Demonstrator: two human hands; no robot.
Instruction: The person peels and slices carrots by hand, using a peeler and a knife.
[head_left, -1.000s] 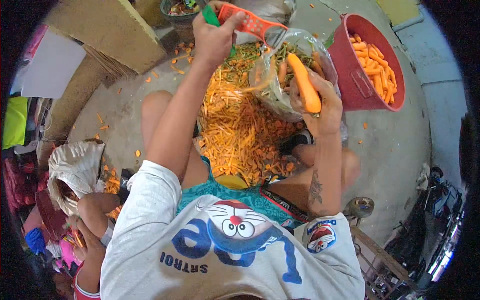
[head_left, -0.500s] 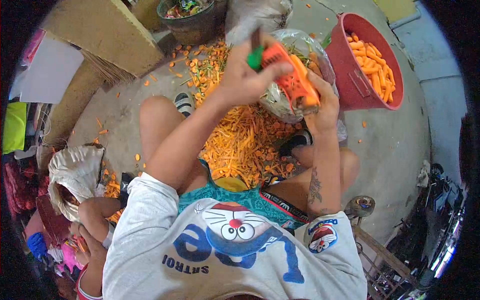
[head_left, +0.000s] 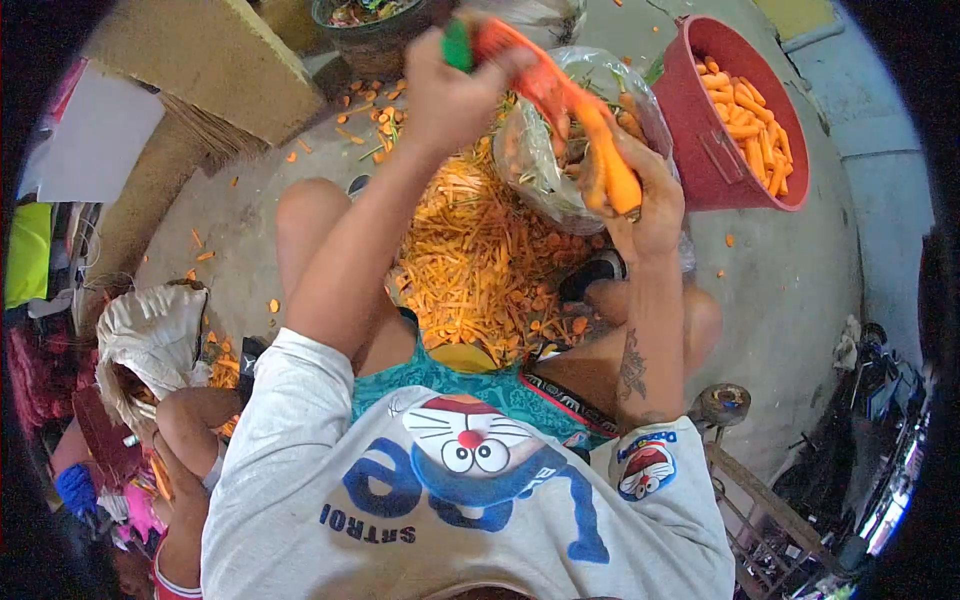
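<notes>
My left hand (head_left: 448, 102) is closed around an orange plastic peeler (head_left: 525, 68) with a green end, its thumb laid along the top. Motion blurs the tool's lower end, which lies against or just over a carrot (head_left: 612, 165). That carrot is gripped in my right hand (head_left: 655, 205), its thick end tilted toward me. Beneath both hands, a clear plastic bag (head_left: 520, 180) holds carrots with bits of green stem. A heap of carrot peelings (head_left: 465, 270) spreads over the floor between my legs.
A red tub (head_left: 690, 130) of peeled carrots lies tipped at the right. At the back stands a dark bucket (head_left: 380, 45) of scraps. Another person's hand (head_left: 180, 475) is at lower left, beside a white sack (head_left: 150, 335). A metal frame (head_left: 765, 500) stands at lower right.
My left hand and the peeler have moved up and left, away from my body. More of the carrot in my right hand now shows; the right hand has moved only slightly.
</notes>
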